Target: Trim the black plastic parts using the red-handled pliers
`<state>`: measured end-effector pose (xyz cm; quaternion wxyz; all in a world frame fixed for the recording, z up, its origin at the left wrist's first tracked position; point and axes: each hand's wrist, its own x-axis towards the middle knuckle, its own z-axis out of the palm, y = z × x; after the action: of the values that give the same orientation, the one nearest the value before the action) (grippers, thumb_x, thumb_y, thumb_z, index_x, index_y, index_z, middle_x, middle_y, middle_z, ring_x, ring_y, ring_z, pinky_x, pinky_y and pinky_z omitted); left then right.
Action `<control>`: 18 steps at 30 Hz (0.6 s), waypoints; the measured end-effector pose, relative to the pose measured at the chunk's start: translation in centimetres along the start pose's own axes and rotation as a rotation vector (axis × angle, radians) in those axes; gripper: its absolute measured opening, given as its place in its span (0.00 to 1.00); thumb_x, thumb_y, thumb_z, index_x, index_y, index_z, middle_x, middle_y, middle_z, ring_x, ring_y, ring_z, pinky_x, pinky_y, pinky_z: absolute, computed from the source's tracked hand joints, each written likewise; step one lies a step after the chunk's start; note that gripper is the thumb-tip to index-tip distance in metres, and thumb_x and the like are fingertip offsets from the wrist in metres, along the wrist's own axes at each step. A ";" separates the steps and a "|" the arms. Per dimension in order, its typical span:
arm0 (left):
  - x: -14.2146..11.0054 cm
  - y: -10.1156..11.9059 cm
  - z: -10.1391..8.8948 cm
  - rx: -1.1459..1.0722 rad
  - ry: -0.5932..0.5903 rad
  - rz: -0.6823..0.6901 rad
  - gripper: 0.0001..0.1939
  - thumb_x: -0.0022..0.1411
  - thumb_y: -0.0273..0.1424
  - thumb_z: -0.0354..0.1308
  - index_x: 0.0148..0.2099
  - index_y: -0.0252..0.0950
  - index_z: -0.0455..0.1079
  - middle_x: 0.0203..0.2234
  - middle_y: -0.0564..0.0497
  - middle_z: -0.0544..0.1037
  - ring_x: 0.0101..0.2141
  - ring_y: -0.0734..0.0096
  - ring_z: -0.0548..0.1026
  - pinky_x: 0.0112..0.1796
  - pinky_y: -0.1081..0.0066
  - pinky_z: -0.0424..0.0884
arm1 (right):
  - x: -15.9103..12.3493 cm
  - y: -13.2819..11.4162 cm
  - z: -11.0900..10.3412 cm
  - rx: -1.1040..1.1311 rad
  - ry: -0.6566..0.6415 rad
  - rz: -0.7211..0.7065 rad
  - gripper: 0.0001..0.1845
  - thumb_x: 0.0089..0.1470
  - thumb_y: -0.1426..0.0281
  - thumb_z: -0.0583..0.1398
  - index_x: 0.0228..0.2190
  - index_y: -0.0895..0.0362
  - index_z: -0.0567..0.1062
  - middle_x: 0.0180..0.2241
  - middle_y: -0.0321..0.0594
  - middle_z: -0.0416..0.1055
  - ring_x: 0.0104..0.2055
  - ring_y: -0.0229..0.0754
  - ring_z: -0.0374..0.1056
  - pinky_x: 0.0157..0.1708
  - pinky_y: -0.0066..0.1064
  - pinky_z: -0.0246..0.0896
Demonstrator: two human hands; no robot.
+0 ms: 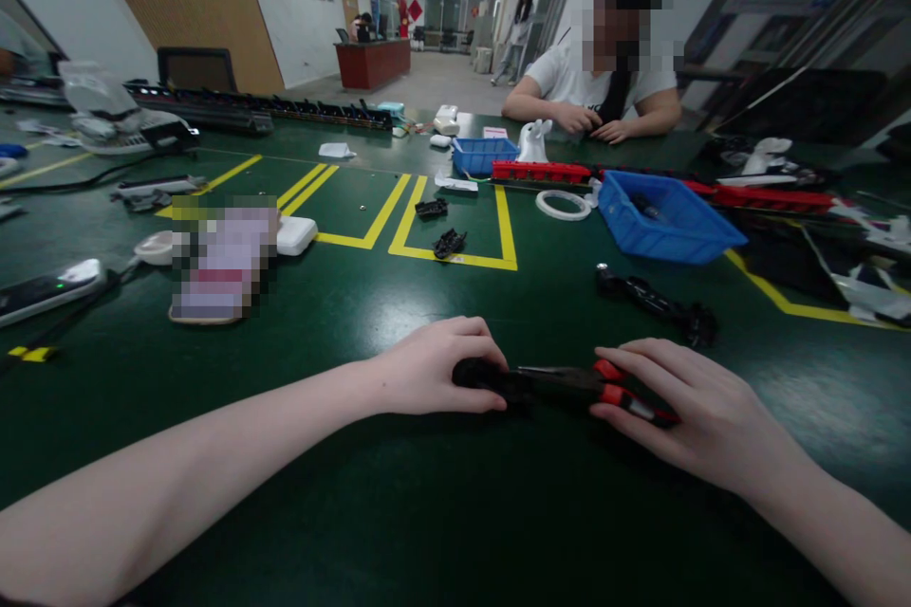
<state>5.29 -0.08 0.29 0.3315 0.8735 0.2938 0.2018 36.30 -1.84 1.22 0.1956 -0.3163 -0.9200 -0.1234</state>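
Observation:
My left hand (445,367) is closed round a small black part (484,377), and much of the part is hidden by the fingers. In my right hand (683,403) is a pair of needle-nose pliers (569,381) with red and black handles. The thin jaws point left and reach the black part; whether they grip it I cannot tell. Beyond my right hand a longer black jointed part (659,299) lies on the green table. Two small black pieces, one nearer (450,244) and one farther (431,208), lie inside a yellow-taped rectangle.
A blue bin (665,228) with dark parts stands at the right, near a white ring (562,204). A smaller blue bin (485,155) is farther back. At the left are a phone (224,266) and a white case (295,235). Across the table sits another person (594,95).

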 end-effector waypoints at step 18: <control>-0.1 0.8 -0.2 -0.007 -0.026 -0.049 0.15 0.62 0.35 0.62 0.50 0.38 0.71 0.43 0.50 0.72 0.42 0.65 0.72 0.41 0.65 0.70 | 0.2 -0.7 -0.3 0.051 -0.003 0.047 0.19 0.60 0.59 0.58 0.45 0.61 0.70 0.39 0.49 0.73 0.36 0.45 0.72 0.34 0.36 0.70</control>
<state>5.37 -0.57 0.99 0.3433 0.8674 0.3099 0.1835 35.74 -2.36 1.49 0.2052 -0.3328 -0.9155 -0.0946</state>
